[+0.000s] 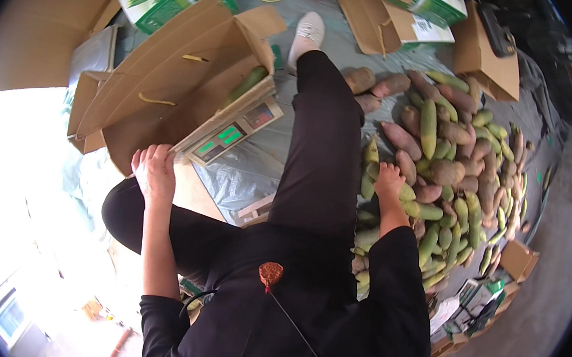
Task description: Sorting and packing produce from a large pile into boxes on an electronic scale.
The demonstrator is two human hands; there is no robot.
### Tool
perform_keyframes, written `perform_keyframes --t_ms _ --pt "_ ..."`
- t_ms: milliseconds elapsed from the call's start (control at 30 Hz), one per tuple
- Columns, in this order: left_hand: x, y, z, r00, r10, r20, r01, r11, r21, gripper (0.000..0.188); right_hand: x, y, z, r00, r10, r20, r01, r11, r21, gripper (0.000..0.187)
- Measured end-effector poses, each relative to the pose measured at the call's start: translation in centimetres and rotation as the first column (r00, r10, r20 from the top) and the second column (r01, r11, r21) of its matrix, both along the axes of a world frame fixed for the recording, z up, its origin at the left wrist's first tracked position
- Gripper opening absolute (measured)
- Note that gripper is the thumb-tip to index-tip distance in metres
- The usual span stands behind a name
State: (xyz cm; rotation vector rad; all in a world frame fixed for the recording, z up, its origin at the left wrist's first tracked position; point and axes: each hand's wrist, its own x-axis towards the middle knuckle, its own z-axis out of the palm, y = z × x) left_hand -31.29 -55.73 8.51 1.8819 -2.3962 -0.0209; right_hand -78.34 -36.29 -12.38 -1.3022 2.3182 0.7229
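Brown open cardboard box gripped by left hand; right hand, grip unclear, on oblong green-and-reddish roots; black-trousered leg between.

The left hand is curled, the right hand extended forward.

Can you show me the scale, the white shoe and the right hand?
Scale [236,134]: head view, on its front panel.
White shoe [310,29]: head view, on its top.
Right hand [389,180]: head view, on the back of the hand.
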Motion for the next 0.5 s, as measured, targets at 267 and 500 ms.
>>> perform_keyframes --t_ms 267,500 --pt "0.2 0.3 0.1 0.999 0.029 -0.025 -0.029 1.0 -0.003 0.009 -0.5 -1.0 2.2 0.997 -0.065 0.053 0.064 0.998 0.021 0.055" --pt "0.5 0.0 -0.2 1.0 0.005 -0.031 -0.006 0.999 -0.037 0.009 -5.2 -4.6 5.8 0.756 -0.02 0.654 0.533 0.597 -0.599 0.062"
